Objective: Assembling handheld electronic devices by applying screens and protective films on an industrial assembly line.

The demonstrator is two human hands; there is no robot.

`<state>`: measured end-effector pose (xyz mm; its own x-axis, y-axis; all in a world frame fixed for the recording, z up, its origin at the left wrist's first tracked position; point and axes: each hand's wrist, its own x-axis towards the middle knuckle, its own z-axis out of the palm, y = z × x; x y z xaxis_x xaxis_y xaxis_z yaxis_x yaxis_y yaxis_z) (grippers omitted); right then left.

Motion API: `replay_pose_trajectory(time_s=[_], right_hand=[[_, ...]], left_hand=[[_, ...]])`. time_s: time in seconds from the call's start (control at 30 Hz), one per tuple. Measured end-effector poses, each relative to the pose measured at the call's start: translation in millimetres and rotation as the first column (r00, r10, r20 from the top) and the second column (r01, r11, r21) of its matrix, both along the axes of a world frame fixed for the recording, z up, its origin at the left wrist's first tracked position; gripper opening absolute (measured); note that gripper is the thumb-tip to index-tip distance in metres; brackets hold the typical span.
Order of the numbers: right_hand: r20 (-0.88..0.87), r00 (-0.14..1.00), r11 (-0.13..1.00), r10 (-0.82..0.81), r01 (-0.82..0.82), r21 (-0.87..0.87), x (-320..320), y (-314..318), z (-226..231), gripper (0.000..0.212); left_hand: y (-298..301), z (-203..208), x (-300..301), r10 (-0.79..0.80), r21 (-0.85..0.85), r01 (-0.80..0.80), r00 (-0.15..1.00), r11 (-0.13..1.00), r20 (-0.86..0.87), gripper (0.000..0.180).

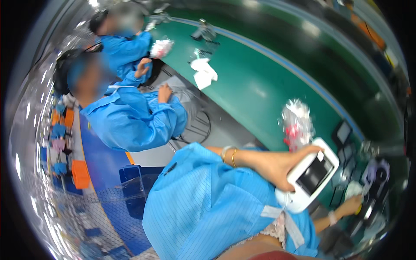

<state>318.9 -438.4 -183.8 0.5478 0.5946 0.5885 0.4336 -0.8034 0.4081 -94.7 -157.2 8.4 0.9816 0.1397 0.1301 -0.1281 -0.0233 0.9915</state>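
My left hand (281, 167) is closed round a white handheld device (331, 162) with rounded edges and a dark rectangular screen. The thumb and fingers grip its near left side, and it is tilted above the green table. Farther right, my right hand (349, 206) reaches over cluttered things at the table's edge. Its fingers are closed at a small yellow piece (359, 208), too small and blurred to name. A clear plastic bag (297, 119) with red and white contents lies just beyond the device.
The long green table (255, 82) runs to the far left, with white sheets (203, 73) on it. A lilac object with a dark round middle (381, 174) stands at the right. Two people in blue coats (138, 117) sit at the left. Behind them is a blue bin (132, 190).
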Motion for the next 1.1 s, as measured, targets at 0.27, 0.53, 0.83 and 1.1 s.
replay_pose_trajectory(time_s=[0.27,0.53,0.83,1.1], right_hand=[[-0.045,0.521,-0.13,0.852,0.295,0.947,-94.0,50.2,141.0,0.023],[0.31,-0.204,-0.142,0.929,0.578,0.804,-150.2,-11.7,196.5,0.04],[0.316,-0.274,-0.05,0.908,0.679,0.732,-181.4,-0.7,198.1,0.027],[0.176,-0.381,0.065,0.907,0.542,0.838,-184.7,8.8,200.7,0.027]], left_hand=[[-29.3,52.7,2.8,0.054,-0.073,-0.066,0.986,0.995,-0.159,0.108],[-77.1,46.3,25.0,-0.006,-0.169,-0.002,0.999,0.986,-0.045,0.115],[-91.9,45.1,26.7,0.197,-0.163,-0.201,0.98,0.966,-0.039,0.116],[-89.6,39.2,31.5,0.159,-0.19,-0.151,0.987,0.97,0.03,0.12]])
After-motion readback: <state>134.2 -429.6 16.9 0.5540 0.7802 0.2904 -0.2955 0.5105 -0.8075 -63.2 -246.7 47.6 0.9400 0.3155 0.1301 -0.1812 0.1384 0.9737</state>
